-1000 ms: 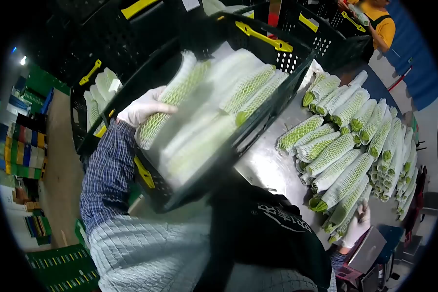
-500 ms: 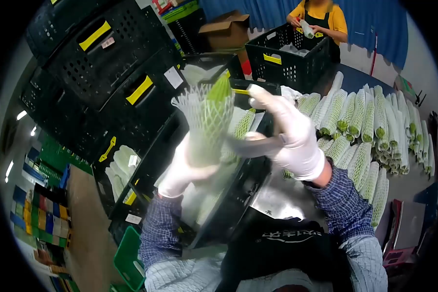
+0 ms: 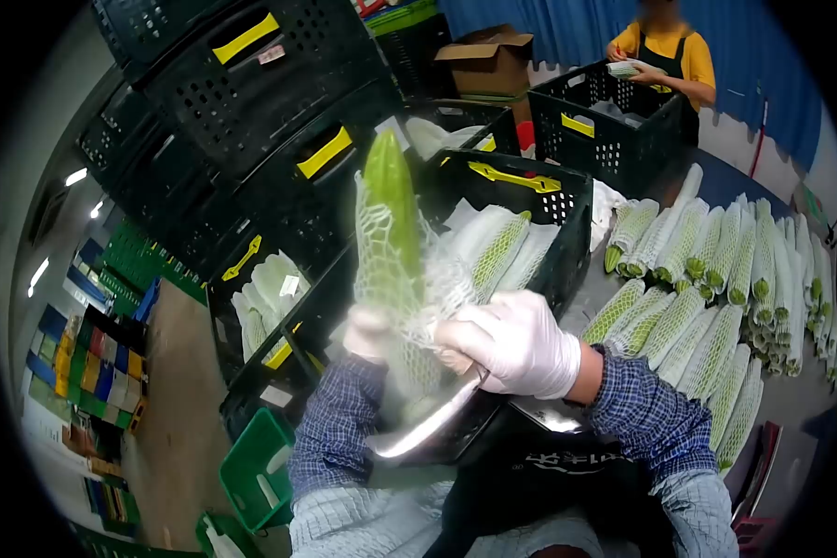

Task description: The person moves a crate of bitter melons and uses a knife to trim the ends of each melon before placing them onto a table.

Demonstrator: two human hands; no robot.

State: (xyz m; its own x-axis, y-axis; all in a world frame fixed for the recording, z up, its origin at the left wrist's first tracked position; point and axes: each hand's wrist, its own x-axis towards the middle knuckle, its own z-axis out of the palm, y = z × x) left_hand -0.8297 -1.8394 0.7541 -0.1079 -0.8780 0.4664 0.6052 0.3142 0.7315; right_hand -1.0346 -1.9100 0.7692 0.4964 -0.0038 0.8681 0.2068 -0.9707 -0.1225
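My left hand (image 3: 366, 332), in a white glove and blurred, is closed around a long green gourd (image 3: 391, 191) held upright in a white foam net sleeve (image 3: 381, 246). The gourd's tip stands bare above the net. My right hand (image 3: 516, 344), also gloved, grips a knife (image 3: 428, 426); its shiny blade points down and left, below the sleeve. The right fingers also pinch the bunched right edge of the net. Behind both hands, a black crate (image 3: 577, 209) holds several netted gourds (image 3: 498, 246).
Netted gourds (image 3: 693, 335) lie in rows on the table at right. Black crates (image 3: 251, 102) are stacked at left, above a green bin (image 3: 251, 474). Across the table, a person in yellow (image 3: 688, 56) holds a netted gourd by another crate (image 3: 604, 107).
My right hand has come down and left onto the net, turning the blade below it. The sleeve now sits lower, baring more of the gourd. The view has shifted.
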